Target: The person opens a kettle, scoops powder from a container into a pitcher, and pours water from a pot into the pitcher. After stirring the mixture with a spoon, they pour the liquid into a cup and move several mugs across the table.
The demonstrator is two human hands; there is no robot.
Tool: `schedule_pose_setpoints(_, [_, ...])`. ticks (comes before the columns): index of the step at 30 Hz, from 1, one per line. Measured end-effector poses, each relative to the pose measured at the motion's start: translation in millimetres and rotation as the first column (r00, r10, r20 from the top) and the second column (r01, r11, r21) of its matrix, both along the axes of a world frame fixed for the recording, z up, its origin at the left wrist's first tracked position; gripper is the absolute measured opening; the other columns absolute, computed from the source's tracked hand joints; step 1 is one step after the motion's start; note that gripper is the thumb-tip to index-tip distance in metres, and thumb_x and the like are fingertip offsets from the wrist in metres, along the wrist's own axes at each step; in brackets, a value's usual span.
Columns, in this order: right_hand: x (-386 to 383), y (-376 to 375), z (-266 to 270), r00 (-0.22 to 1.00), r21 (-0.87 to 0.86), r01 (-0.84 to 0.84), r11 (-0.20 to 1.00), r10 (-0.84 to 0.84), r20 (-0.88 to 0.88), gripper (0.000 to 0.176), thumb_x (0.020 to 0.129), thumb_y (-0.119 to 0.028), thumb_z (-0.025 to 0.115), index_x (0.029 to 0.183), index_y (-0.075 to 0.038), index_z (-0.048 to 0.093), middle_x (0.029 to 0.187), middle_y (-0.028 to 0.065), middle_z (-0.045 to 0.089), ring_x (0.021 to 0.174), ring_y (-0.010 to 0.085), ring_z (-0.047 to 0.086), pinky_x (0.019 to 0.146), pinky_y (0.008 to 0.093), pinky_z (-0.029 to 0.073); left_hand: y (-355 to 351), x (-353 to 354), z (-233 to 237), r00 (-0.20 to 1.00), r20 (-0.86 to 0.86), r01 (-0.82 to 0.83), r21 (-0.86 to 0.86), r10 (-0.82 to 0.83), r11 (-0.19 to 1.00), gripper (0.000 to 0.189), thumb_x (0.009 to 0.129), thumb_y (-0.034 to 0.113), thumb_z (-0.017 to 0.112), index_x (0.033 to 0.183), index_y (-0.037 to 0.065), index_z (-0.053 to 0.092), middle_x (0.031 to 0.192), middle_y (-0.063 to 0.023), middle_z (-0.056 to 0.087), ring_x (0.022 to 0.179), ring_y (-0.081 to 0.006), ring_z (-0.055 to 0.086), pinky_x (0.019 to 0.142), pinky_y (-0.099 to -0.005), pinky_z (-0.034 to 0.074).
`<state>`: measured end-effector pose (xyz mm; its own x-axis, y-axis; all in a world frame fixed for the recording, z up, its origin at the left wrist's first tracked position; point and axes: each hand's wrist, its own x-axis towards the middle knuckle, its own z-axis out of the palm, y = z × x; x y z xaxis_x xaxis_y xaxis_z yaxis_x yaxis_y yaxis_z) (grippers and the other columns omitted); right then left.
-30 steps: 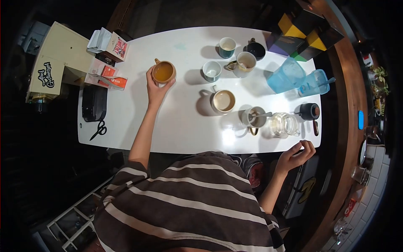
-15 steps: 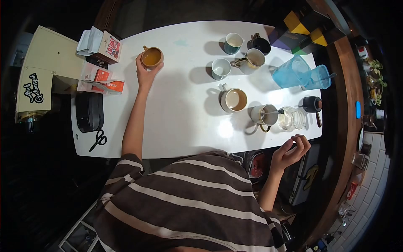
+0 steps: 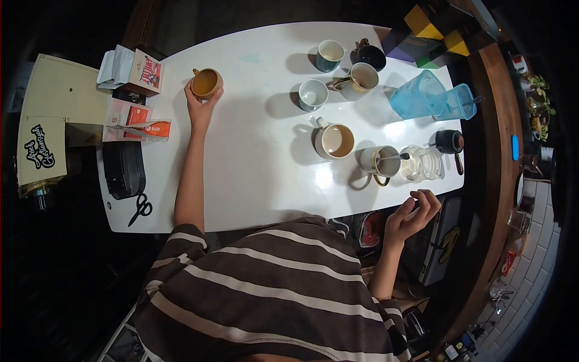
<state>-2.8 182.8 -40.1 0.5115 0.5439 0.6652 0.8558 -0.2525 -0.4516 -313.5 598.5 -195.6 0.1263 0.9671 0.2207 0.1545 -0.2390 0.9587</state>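
Observation:
At the table's left part, my left hand (image 3: 199, 110) is wrapped round the body of a brown mug (image 3: 205, 84); amber colour shows inside it and its small handle points away. My right hand (image 3: 414, 218) hangs over the near right edge, empty, with fingers loosely curled and thumb apart. Closest to it are a mug with a spoon in it (image 3: 381, 163) and a clear glass jar (image 3: 421, 165). A cream mug (image 3: 335, 142), a pale cup (image 3: 313, 95), a green-and-white cup (image 3: 330, 56), a gold-handled mug (image 3: 360, 81) and a dark mug (image 3: 372, 58) stand farther back.
Blue pitchers (image 3: 418, 95) and a small dark pot (image 3: 449, 142) stand at the right. Boxes and pouches (image 3: 145, 71), a black case (image 3: 124, 170) and scissors (image 3: 140, 209) line the left side of the white table (image 3: 259, 175). Coloured boxes (image 3: 423, 24) sit at the far right corner.
The view has shifted slightly. My left hand and the brown mug appear a little farther left, and my right hand slightly farther left too. The grip on the mug looks the same.

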Motion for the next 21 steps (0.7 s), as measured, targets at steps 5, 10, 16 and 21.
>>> schedule_pose_setpoints(5, [-4.3,2.6,-1.5,1.0,-0.004,-0.009,1.0,0.009,-0.021,0.013,0.098,-0.009,0.052,0.102,0.003,0.055,0.105,0.0156,0.05,0.098,0.0287,0.053,0.084,0.0422,0.044,-15.8,2.7,-2.1,0.984,-0.091,-0.138,0.15,0.153,0.979,0.096,0.076,0.021,0.089,0.147,0.002,0.027,0.145,-0.0186,0.039,0.137,-0.0284,0.042,0.115,-0.044,0.036])
schedule_pose_setpoints(10, [-1.2,0.5,-3.4,1.0,0.008,0.007,1.0,-0.007,-0.021,0.013,0.095,-0.007,0.052,0.104,0.001,0.057,0.104,0.0167,0.05,0.096,0.0303,0.053,0.08,0.0425,0.044,-87.2,29.9,25.0,0.934,-0.164,-0.237,0.384,0.319,0.892,0.1,0.077,0.025,0.088,0.149,0.002,0.022,0.147,-0.0184,0.034,0.136,-0.0312,0.04,0.114,-0.0488,0.033])
schedule_pose_setpoints(16, [-4.6,1.4,-8.2,0.992,0.049,0.005,0.999,0.001,-0.128,0.013,0.094,-0.006,0.052,0.105,0.0,0.055,0.104,0.0151,0.05,0.099,0.03,0.052,0.085,0.0427,0.042,-136.3,104.4,45.8,0.963,-0.141,0.261,0.256,-0.231,0.931,0.095,0.076,0.023,0.087,0.148,0.003,0.028,0.142,-0.0168,0.042,0.127,-0.0297,0.049,0.106,-0.044,0.042])
schedule_pose_setpoints(21, [-7.7,-3.8,-6.1,0.989,0.061,-0.004,0.998,0.013,-0.147,0.012,0.094,-0.006,0.053,0.104,0.0,0.054,0.104,0.0147,0.05,0.099,0.0298,0.051,0.086,0.0427,0.041,-139.2,149.7,30.9,0.894,-0.284,0.4,0.158,-0.346,0.903,0.092,0.079,0.025,0.087,0.148,0.001,0.031,0.14,-0.0205,0.049,0.131,-0.0322,0.05,0.107,-0.0427,0.044])
